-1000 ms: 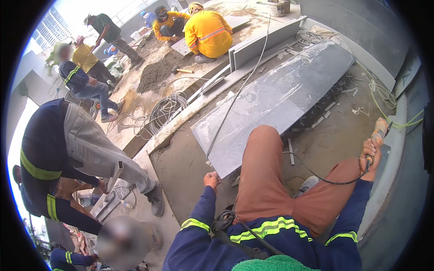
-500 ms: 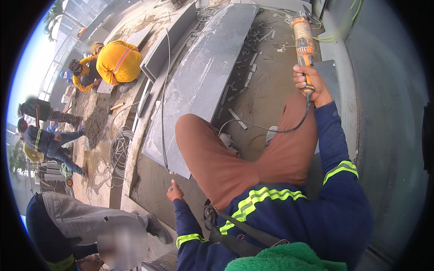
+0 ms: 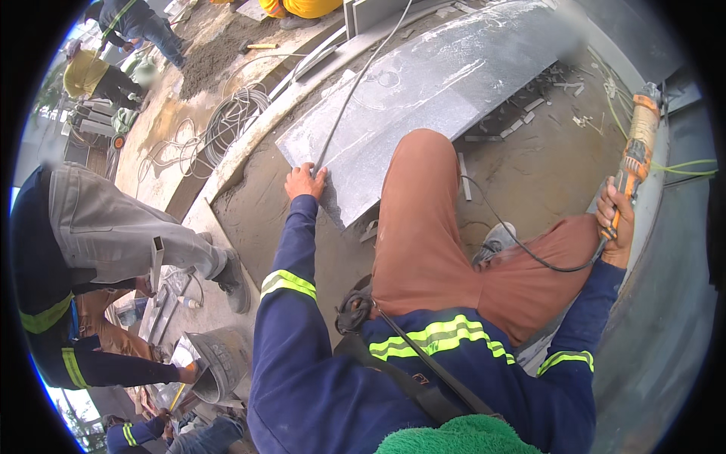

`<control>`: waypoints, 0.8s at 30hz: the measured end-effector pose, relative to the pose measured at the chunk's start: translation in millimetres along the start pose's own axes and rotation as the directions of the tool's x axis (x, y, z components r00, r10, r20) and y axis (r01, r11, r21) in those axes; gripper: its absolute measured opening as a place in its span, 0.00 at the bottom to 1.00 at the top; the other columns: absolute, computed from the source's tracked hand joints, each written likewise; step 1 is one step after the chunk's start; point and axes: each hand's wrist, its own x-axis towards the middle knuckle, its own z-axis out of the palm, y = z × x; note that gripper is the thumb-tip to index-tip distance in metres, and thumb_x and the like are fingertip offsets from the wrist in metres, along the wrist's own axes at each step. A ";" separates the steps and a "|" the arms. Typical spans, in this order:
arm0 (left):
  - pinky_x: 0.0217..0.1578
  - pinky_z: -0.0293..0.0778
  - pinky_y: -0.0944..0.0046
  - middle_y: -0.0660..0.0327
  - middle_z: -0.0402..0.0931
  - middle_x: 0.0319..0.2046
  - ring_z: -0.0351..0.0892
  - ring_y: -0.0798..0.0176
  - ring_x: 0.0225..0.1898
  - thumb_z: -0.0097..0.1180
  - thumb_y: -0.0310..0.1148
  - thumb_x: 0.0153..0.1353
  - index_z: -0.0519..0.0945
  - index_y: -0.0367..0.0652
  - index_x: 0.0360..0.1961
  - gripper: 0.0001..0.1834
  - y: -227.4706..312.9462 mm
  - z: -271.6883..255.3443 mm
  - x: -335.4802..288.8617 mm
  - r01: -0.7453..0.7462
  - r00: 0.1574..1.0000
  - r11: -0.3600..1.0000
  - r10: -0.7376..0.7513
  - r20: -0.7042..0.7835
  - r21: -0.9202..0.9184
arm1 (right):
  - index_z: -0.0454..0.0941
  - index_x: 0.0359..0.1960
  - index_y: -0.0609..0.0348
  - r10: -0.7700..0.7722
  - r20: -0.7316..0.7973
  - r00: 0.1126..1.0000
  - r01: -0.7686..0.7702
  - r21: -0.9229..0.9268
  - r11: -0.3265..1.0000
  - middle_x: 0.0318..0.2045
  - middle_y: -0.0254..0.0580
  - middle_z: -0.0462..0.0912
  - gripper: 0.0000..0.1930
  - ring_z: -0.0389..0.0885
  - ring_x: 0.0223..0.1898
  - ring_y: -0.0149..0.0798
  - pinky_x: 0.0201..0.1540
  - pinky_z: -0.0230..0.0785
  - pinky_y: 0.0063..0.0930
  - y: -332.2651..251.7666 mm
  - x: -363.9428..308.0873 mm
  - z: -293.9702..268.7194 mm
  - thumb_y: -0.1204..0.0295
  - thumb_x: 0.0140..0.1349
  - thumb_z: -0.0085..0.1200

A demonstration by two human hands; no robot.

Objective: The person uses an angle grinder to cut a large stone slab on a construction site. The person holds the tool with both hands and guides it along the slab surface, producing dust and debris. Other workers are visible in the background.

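My right hand (image 3: 616, 216) is wrapped round the rear handle of an orange angle grinder (image 3: 641, 136), held up at the right beside the grey wall. Its dark cord (image 3: 522, 240) loops from the handle across my knees. My left hand (image 3: 305, 181) is closed at the near end of a long grey cable (image 3: 359, 83), its fingers bent round the end at the left corner of a large grey stone slab (image 3: 393, 113). The plug end is hidden by the fingers. Between my legs and the slab lie stone offcuts (image 3: 522, 121).
At left, a co-worker in grey trousers (image 3: 113, 219) bends near a black bucket (image 3: 219, 363). A coiled cable (image 3: 234, 121) lies beyond the concrete edging. Other workers are at the upper left, near a mortar heap (image 3: 215, 64). Yellow-green cord (image 3: 681, 168) runs by the right wall (image 3: 681, 287).
My left hand has reached forward from beside my hip and taken hold of the cable end. The view has swung left; the grinder stays in my right hand.
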 end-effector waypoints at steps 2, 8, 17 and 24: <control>0.54 0.72 0.44 0.53 0.86 0.49 0.81 0.48 0.54 0.63 0.54 0.64 0.87 0.50 0.48 0.22 18.5 -3.1 24.5 -0.022 0.997 0.983 0.007 0.083 0.182 | 0.74 0.49 0.58 -0.002 -0.005 1.000 0.003 0.036 0.999 0.25 0.26 0.69 0.07 0.68 0.19 0.18 0.16 0.63 0.14 -3.7 -1.9 2.1 0.74 0.72 0.55; 0.51 0.76 0.44 0.56 0.89 0.44 0.86 0.46 0.51 0.55 0.45 0.68 0.86 0.51 0.46 0.14 -29.6 -23.0 94.0 0.212 0.977 0.931 -0.194 -0.089 0.296 | 0.73 0.48 0.59 -0.031 -0.046 0.998 0.036 0.100 0.994 0.25 0.27 0.69 0.06 0.68 0.19 0.19 0.16 0.65 0.14 -6.8 -8.1 -15.4 0.74 0.73 0.54; 0.62 0.75 0.48 0.41 0.81 0.58 0.81 0.42 0.60 0.62 0.53 0.65 0.75 0.36 0.68 0.38 -153.6 -16.7 126.8 0.271 0.955 0.954 -0.284 -0.087 -0.131 | 0.74 0.48 0.58 -0.069 -0.162 0.984 0.093 0.147 0.985 0.25 0.27 0.69 0.06 0.69 0.19 0.19 0.16 0.65 0.14 1.4 -15.4 -11.7 0.75 0.72 0.55; 0.49 0.80 0.62 0.54 0.87 0.44 0.86 0.64 0.44 0.61 0.42 0.74 0.82 0.35 0.58 0.22 118.2 -90.5 72.1 -0.227 0.955 0.499 0.284 -0.090 -0.836 | 0.75 0.45 0.53 -0.103 -0.152 0.983 0.103 -0.007 0.995 0.24 0.26 0.71 0.08 0.70 0.18 0.20 0.16 0.65 0.16 -10.3 -23.0 39.3 0.76 0.67 0.59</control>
